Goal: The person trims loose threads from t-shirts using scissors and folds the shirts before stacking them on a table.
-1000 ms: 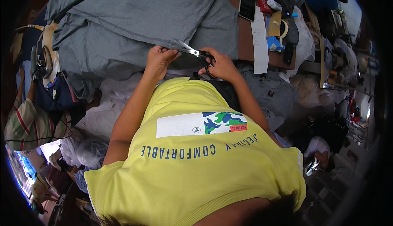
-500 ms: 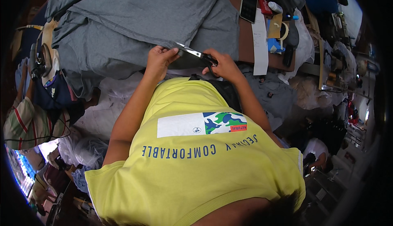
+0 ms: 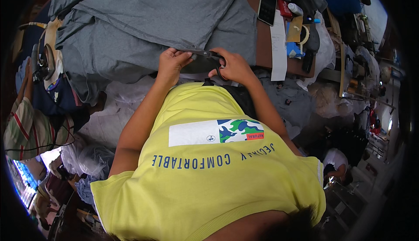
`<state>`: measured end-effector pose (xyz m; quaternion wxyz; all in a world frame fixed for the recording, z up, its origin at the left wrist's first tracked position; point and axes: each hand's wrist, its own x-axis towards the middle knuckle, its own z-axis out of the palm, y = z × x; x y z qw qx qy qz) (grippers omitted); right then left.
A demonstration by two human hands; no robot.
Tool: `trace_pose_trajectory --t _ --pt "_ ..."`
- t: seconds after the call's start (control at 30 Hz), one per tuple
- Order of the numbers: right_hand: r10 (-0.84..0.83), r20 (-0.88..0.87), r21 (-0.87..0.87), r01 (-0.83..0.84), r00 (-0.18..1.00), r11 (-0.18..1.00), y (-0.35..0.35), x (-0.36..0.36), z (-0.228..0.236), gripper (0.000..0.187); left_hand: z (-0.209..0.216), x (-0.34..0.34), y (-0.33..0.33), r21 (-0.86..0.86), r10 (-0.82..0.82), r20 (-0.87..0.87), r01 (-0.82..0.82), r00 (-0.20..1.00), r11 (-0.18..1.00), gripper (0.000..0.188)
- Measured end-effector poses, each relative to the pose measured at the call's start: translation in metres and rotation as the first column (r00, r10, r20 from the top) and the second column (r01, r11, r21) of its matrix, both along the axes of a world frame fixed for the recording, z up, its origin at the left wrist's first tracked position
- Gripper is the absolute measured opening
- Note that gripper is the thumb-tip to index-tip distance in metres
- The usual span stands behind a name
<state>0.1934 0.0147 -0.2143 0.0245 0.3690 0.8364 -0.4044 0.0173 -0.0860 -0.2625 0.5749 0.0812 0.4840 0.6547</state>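
Dark grey fabric (image 3: 144, 16), apparently a garment, lies spread over the table in front of me. My left hand (image 3: 171, 63) pinches its near edge between thumb and fingers. In my right hand (image 3: 234, 68) is a pair of scissors (image 3: 204, 53) with black handles, my fingers through the loops. The blades point left and lie at the fabric edge, right beside my left fingertips. Whether the tips have cloth between them is too small to tell.
On the brown tabletop (image 3: 266, 44) at right lie a phone (image 3: 266, 9), a long white paper strip (image 3: 278, 44), a tape roll (image 3: 304, 35) and a red packet (image 3: 284, 9). An iron (image 3: 49, 62) stands at left, near another person's striped sleeve (image 3: 26, 129). Plastic-wrapped bundles sit below.
The scissors have turned from bright and slanted to darker and flatter, with the blades closer to my left fingertips. My right hand has rolled slightly. My left hand keeps its pinch.
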Motion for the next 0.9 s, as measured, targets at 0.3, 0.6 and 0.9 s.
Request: trace_pose_trajectory --t 0.3,0.6,0.9 --pt "-0.066 -0.191 -0.055 0.056 0.979 0.997 0.000 0.019 -0.034 0.045 -0.003 -0.007 0.002 -0.036 0.070 0.169 -0.065 0.983 0.997 0.009" --pt "-0.040 -0.042 -0.013 0.040 0.998 0.999 -0.001 -0.004 -0.014 0.061 -0.014 -0.010 0.003 -0.015 0.079 0.111 -0.078 0.991 0.997 0.015" --pt "-0.051 -0.170 -0.010 0.050 0.984 0.999 0.000 0.007 -0.039 0.051 -0.013 -0.010 0.003 0.008 0.061 0.117 -0.062 0.991 0.998 0.017"
